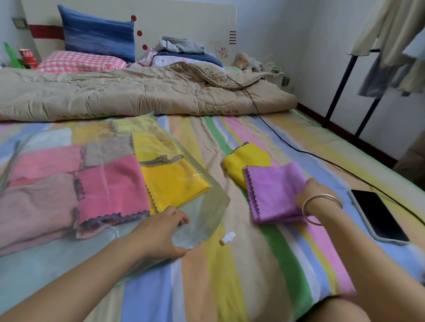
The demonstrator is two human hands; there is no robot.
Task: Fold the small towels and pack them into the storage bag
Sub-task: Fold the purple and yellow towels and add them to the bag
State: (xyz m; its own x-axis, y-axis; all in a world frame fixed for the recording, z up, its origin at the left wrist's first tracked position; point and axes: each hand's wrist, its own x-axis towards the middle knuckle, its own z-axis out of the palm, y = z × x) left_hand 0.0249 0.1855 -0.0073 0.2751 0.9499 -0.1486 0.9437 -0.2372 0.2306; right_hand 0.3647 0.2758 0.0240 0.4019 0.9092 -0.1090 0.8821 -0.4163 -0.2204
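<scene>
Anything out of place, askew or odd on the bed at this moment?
Mostly orderly. Inside the clear plastic storage bag, a grey-edged towel strip lies rumpled across the folded yellow towel. A small white scrap sits loose on the striped sheet, and a black cable trails across it.

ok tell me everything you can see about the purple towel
The purple towel is a soft, fluffy-looking cloth with zigzag-cut edges, folded into a flat stack of layers. It lies on the striped bedsheet, its far corner overlapping a folded yellow towel. The right hand has a grip on its right edge. It is outside the clear storage bag, which the left hand holds at its opening.
</scene>
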